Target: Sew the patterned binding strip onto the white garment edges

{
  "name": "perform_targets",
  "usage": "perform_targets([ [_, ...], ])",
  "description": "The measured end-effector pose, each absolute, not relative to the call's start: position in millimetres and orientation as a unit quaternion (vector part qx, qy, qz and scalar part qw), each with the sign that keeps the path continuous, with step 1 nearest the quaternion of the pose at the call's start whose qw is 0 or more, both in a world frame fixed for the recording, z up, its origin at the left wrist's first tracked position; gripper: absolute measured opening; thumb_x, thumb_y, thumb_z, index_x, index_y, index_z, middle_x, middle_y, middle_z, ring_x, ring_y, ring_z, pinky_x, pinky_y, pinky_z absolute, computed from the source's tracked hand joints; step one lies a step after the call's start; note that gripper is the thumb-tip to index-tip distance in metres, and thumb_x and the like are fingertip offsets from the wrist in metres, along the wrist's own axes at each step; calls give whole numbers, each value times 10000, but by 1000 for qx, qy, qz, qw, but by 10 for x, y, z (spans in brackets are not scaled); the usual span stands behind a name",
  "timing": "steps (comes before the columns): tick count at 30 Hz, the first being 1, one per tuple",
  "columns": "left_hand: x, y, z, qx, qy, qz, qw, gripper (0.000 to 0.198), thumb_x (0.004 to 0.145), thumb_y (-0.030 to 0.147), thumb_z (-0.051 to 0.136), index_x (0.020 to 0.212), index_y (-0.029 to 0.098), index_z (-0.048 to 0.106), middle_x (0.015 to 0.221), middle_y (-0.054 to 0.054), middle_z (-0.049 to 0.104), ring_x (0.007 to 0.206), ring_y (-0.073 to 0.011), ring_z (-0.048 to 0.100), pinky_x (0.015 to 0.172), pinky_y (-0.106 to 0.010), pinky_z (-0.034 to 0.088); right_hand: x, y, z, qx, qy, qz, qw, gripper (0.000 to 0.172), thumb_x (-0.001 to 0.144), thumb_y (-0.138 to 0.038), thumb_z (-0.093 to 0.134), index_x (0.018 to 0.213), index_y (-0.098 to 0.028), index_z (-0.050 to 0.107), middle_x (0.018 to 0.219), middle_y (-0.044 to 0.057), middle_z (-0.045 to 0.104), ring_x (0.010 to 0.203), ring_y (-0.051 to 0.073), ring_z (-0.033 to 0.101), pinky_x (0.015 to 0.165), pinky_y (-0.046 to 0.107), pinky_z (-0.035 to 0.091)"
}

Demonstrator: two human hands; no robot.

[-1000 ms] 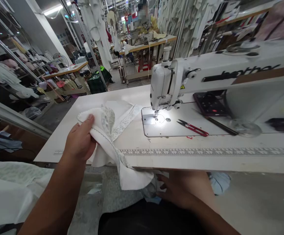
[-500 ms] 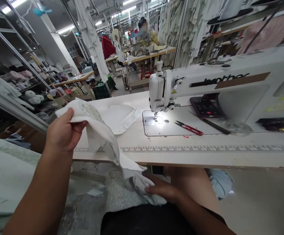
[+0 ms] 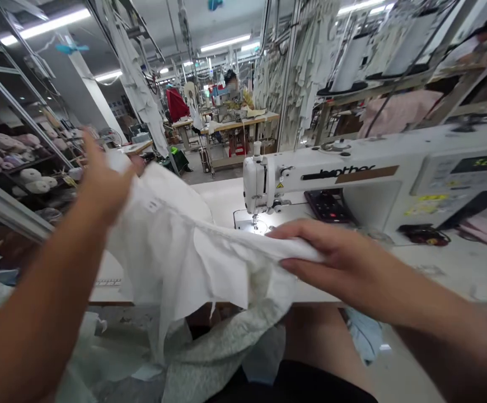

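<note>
White cloth (image 3: 172,252) hangs in a loose, folded sheet between the person's two raised hands, lifted above the lap and in front of the sewing table (image 3: 445,274). The left arm (image 3: 37,280) rises from the lower left corner, angled up and outward. At its end the left hand (image 3: 103,179) sits high and blurred, with fingers (image 3: 90,148) pointing upward just beside the cloth's top corner. The blur hides whether they close on the cloth, so that grip cannot be told.

The right arm (image 3: 428,313) comes in nearly level from the right edge of the view, and the right hand (image 3: 331,263) reaches inward with its back facing up. Its fingers (image 3: 306,238) lie over the cloth's edge while the thumb (image 3: 298,266) presses from the near side, pinching the edge firmly between them.

Just beyond those fingertips stands a white Brother sewing machine (image 3: 294,179), its lit needle plate (image 3: 252,225) partly hidden behind the cloth. Below the hands, the cloth's lower folds reach down to grey-green patterned fabric (image 3: 214,358) bunched over the lap. Farther left, shelves (image 3: 17,140) hold pale rolls of material, and a co-worker (image 3: 232,84) sits at a distant sewing table.
</note>
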State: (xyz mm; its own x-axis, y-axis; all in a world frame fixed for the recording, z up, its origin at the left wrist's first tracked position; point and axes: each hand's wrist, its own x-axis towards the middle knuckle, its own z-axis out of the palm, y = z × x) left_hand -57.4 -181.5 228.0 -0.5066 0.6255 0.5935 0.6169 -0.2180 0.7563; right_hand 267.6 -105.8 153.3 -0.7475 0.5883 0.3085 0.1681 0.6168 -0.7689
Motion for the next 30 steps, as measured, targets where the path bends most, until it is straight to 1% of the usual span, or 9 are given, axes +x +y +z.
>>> perform_targets([
  [2,-280,-1758,1949,605,626,485,84,920,621,362,860,1387,122,409,1550,-112,285,1424,-317,249,1170,-413,164,2387,-956,1483,-182,-840,439,262,280,846,-278,564,1122,-294,606,952,-13,663,793,177,620,693,304,520],
  [4,-22,-1761,1581,664,597,378,244,788,569,342,876,1269,153,565,1351,-119,557,1244,-315,508,1041,-356,388,2174,-883,1334,-144,-814,501,256,332,856,-264,562,1188,-281,564,982,-3,647,806,164,607,700,306,518],
  [5,68,-1772,1414,672,579,338,316,563,627,334,835,1132,161,655,1145,-93,677,1061,-294,620,908,-326,469,2102,-860,1246,-132,-798,525,263,344,856,-264,569,1199,-272,554,1001,5,641,838,166,609,720,314,521],
  [8,169,-1788,1051,589,603,371,389,176,732,330,711,743,156,686,693,-10,655,673,-203,608,626,-260,444,2007,-871,991,-165,-753,532,350,331,843,-292,600,1167,-245,550,1044,33,620,921,178,609,795,344,524],
  [12,151,-1732,871,493,655,466,333,232,813,359,570,706,153,582,639,13,547,611,-150,507,563,-238,376,1983,-1123,692,-270,-706,460,467,237,915,-309,538,1140,-254,485,1042,48,526,859,164,555,754,334,511],
  [15,217,-1694,886,473,671,486,300,207,791,315,563,657,164,515,613,30,475,599,-128,451,542,-226,339,1895,-1335,517,-276,-740,392,471,366,863,-315,609,1186,-245,450,1047,69,505,805,188,531,656,336,504],
  [19,337,-1704,988,505,696,445,248,166,707,226,572,594,173,464,578,49,424,593,-116,421,526,-215,305,1758,-1338,430,-283,-761,359,460,353,821,-273,585,1159,-189,529,1063,126,567,968,287,525,837,475,445],
  [25,307,-1743,1087,537,702,391,256,219,723,246,546,570,186,402,561,58,351,559,-100,382,492,-204,271,1801,-1167,558,-303,-700,494,417,205,822,-338,552,919,-199,667,932,106,637,927,297,534,886,478,375],
  [30,100,-1676,1088,659,687,264,153,208,764,305,583,614,178,516,593,36,519,588,-130,517,530,-214,357,1892,-1224,634,-269,-571,712,309,255,824,-388,507,896,-181,638,793,61,648,707,209,596,666,347,485],
])
